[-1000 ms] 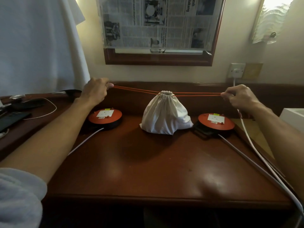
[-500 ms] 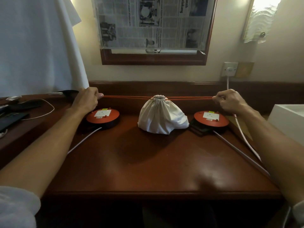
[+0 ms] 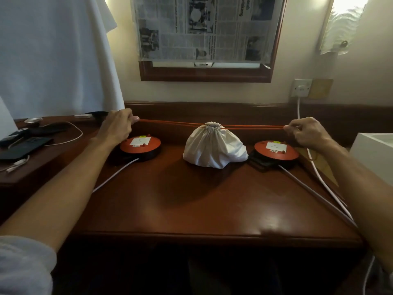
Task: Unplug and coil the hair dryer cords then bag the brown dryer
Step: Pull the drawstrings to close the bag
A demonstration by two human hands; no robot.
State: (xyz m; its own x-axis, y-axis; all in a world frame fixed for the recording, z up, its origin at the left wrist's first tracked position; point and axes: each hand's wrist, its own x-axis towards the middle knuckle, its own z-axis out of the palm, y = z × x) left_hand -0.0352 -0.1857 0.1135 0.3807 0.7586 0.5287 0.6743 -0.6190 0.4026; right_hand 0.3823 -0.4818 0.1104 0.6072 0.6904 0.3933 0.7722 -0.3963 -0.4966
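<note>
A white drawstring bag point(image 3: 214, 146) sits bulging at the back middle of the wooden desk point(image 3: 191, 209), its mouth gathered tight. Whatever is inside is hidden. An orange drawstring point(image 3: 170, 122) stretches taut to both sides of the mouth. My left hand point(image 3: 118, 126) grips the left end of the drawstring. My right hand point(image 3: 308, 133) pinches the right end between thumb and fingers. Both hands are level with the bag's mouth, about equally far from it.
Two round orange-topped devices point(image 3: 140, 145) point(image 3: 276, 151) flank the bag, each with a white cable running toward me. A wall socket point(image 3: 301, 87) holds a white plug at back right. Phones and cables point(image 3: 27, 143) lie left; a white box point(image 3: 372, 150) stands right.
Both hands have lowered slightly with the drawstring held taut; the bag's mouth stays cinched. The view shifted a little.
</note>
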